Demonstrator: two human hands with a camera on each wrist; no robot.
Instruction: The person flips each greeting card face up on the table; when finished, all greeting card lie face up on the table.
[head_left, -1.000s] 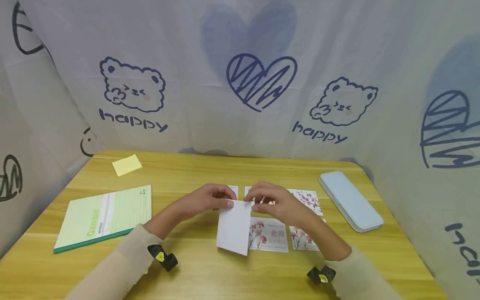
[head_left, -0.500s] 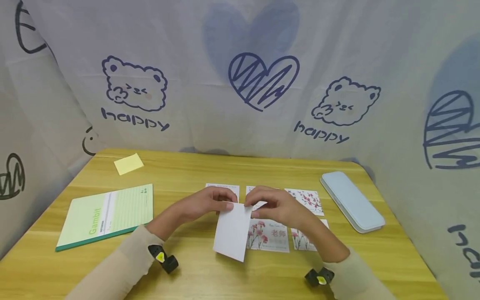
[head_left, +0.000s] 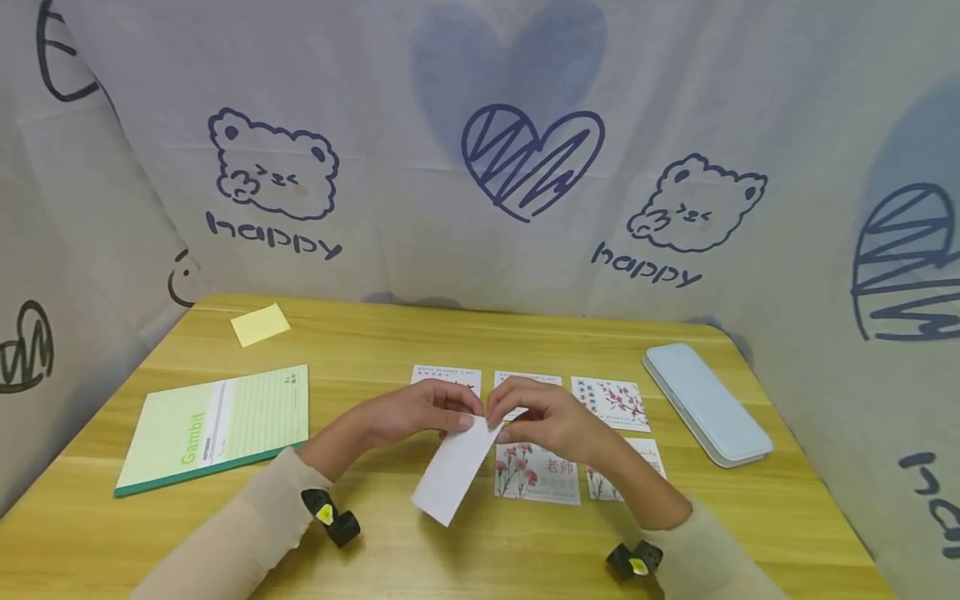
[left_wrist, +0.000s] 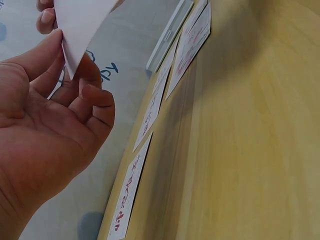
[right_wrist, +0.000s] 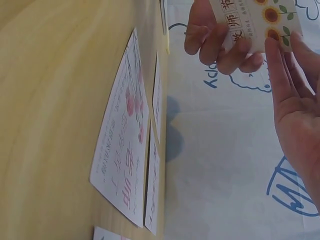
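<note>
Over the middle of the table my two hands hold one card between them. Its back, plain white, faces me in the head view, and the card [head_left: 452, 473] slants down to the left. My left hand [head_left: 416, 414] pinches its upper edge between thumb and fingers. At the upper right corner my right hand [head_left: 551, 423] pinches it too. The right wrist view shows the far side of the card [right_wrist: 255, 25], printed with sunflowers and red characters. Behind and right of the hands lie flower-printed cards in two rows, among them a carnation card [head_left: 536, 477] and a blossom card [head_left: 611, 404].
A pale green notebook [head_left: 213, 425] lies on the left of the wooden table [head_left: 360, 342], with a yellow sticky note [head_left: 260, 325] behind it. On the right is a light blue case [head_left: 705, 404]. A printed cloth [head_left: 397, 200] hangs behind the table.
The card has turned in my hands, its lower end swinging left, and it looks narrower. Both hands have come slightly nearer to me and closer together.
</note>
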